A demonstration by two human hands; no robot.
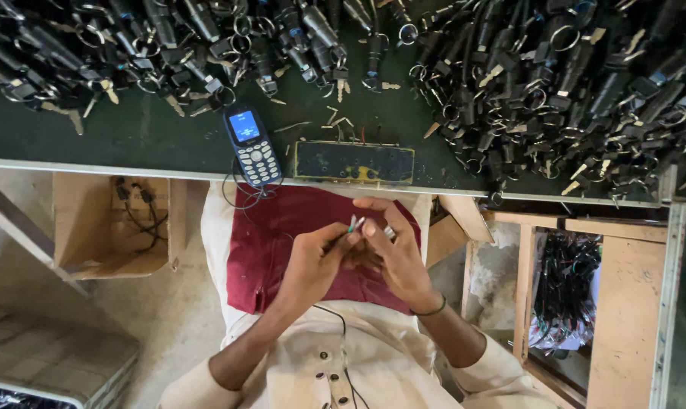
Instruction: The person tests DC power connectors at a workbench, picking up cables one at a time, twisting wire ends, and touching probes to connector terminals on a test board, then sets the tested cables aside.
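My left hand and my right hand meet over a dark red cloth on my lap. Together they pinch a small bundle of thin wires with green and white ends, held just below the table's edge. The left fingers grip the wires from the left, the right fingers close on them from the right. What lies inside the palms is hidden.
A dark green worktable carries large heaps of black lock parts with keys and rings, a blue keypad phone and a black pad. A cardboard box sits left, a wooden crate of wires right.
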